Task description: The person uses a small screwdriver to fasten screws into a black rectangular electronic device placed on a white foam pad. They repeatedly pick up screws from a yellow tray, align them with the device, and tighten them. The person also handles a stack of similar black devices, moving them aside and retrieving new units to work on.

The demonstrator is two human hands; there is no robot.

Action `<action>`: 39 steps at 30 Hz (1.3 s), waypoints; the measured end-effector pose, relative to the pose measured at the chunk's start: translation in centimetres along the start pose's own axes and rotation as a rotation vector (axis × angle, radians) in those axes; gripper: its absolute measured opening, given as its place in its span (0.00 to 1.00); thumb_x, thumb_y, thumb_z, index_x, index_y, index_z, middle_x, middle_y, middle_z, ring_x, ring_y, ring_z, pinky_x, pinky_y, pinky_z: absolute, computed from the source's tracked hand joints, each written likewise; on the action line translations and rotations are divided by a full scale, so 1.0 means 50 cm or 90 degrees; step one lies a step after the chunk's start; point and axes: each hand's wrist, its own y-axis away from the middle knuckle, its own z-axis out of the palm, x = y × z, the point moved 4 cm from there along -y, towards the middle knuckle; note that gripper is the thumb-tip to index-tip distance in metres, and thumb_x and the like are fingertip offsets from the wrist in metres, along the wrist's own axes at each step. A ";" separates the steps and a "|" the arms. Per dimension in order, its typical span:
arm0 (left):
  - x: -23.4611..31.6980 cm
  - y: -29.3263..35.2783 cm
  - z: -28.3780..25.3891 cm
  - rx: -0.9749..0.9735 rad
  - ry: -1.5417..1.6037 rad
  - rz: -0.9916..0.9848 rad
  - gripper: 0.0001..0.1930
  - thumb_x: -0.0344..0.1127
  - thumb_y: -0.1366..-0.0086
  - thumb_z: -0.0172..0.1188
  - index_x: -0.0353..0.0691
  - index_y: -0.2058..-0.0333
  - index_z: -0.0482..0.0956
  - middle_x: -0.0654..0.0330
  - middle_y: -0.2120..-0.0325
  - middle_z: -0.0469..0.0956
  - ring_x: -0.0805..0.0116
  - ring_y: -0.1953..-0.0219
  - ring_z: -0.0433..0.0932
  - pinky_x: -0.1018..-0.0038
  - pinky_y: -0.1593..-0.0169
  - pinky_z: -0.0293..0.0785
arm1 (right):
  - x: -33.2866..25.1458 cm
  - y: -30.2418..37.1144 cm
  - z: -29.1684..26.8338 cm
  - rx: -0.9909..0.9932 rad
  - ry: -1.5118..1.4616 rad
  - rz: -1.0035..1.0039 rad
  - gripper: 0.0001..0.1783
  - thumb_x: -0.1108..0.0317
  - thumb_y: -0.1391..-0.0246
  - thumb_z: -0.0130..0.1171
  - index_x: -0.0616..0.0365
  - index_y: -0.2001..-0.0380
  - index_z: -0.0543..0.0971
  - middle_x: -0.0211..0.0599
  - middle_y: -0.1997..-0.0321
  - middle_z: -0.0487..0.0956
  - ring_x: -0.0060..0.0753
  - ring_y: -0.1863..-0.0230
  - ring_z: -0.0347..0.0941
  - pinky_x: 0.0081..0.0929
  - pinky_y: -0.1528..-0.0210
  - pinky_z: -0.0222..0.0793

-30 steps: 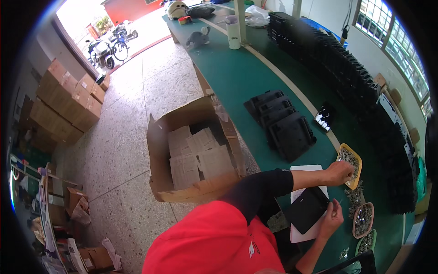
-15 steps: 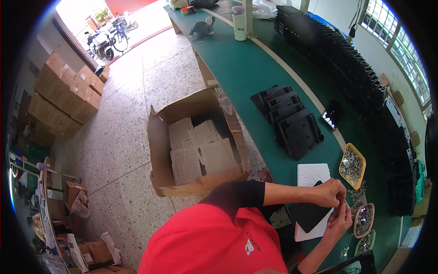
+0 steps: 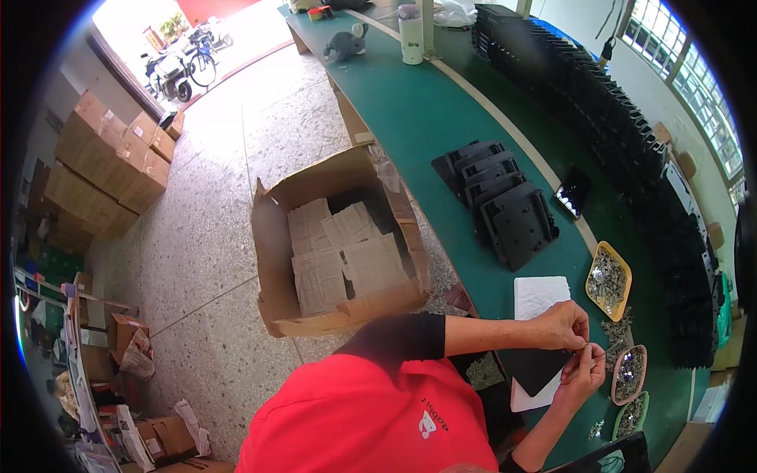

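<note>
Pinching with fingertips drawn nearly together, the left hand [image 3: 564, 325] is meeting the right hand [image 3: 583, 370], whose thumb and fingers are curling up against it; whatever is sitting between them, if anything, is too small for me to tell. A second ago that left hand was dipping into the yellow tray [image 3: 615, 316] of small metal parts [image 3: 607, 276], while the right was waiting by the black panel [image 3: 538, 372]. Now the tray is standing free, and both hands are working together, barely shifting since half a second ago. To my eye, the fetching is over and some fiddly fingertip work on a small part is taking its place. The panel itself is lying flat on the white pad [image 3: 539, 293], partly hidden under the left forearm, with no sign of moving. Further along the green bench [image 3: 441, 102], a row of black casings [image 3: 516, 225] is leaning, untouched.
</note>
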 end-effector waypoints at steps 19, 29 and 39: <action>-0.018 0.050 -0.138 0.215 -0.272 -0.028 0.04 0.29 0.43 0.61 0.35 0.73 0.79 0.69 0.81 0.74 0.84 0.78 0.72 0.84 0.76 0.64 | 0.011 -0.056 -0.047 -0.035 0.529 -0.117 0.12 0.64 0.48 0.62 0.62 0.65 0.81 0.46 0.70 0.77 0.48 0.68 0.75 0.38 0.64 0.70; -0.039 0.064 -0.111 0.226 -0.236 -0.165 0.06 0.32 0.40 0.62 0.35 0.70 0.78 0.64 0.84 0.74 0.82 0.85 0.68 0.83 0.80 0.62 | 0.013 -0.062 -0.044 -0.078 0.439 -0.061 0.11 0.65 0.50 0.62 0.63 0.69 0.78 0.43 0.73 0.76 0.40 0.72 0.74 0.34 0.65 0.70; -0.037 0.067 -0.093 0.233 -0.221 -0.171 0.07 0.32 0.40 0.60 0.32 0.68 0.77 0.61 0.83 0.77 0.79 0.84 0.72 0.82 0.81 0.67 | -0.010 -0.024 -0.018 -0.023 0.286 -0.110 0.07 0.73 0.53 0.61 0.65 0.72 0.75 0.42 0.78 0.75 0.36 0.77 0.71 0.31 0.72 0.68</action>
